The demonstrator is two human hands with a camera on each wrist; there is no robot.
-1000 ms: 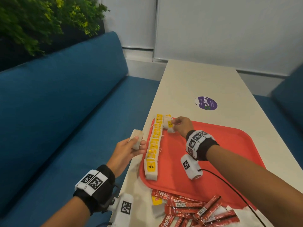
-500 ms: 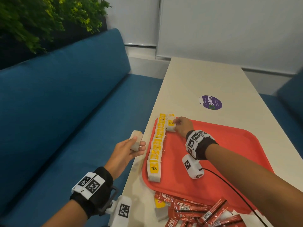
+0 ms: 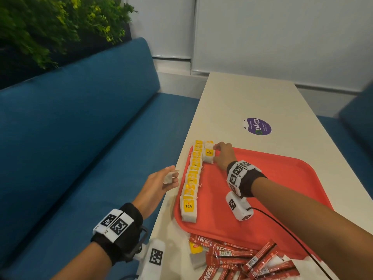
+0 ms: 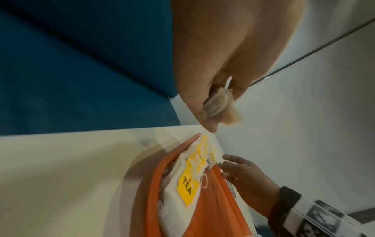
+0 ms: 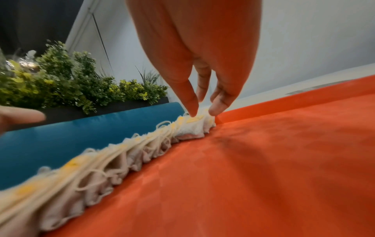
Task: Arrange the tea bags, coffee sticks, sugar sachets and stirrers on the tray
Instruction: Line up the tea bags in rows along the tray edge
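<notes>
A tea bag (image 3: pixel 209 155) lay at the tray's (image 3: pixel 282 178) far left corner, just beside the overlapped row of tea bags (image 3: pixel 191 182), with the right hand (image 3: pixel 224 156) pinching it between thumb and fingertips. To seat it well, I judge, it wanted squaring flat against the row, tag up. The left hand (image 3: pixel 159 183), off the bench (image 3: pixel 252 98) edge, held its grip curled round a spare tea bag (image 3: pixel 169 177) for the next slot.

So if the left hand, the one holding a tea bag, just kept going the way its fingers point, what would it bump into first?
Probably the row of tea bags along the tray's left edge. The left hand with its tea bag points right at it, though its height above the table is unclear.
</notes>
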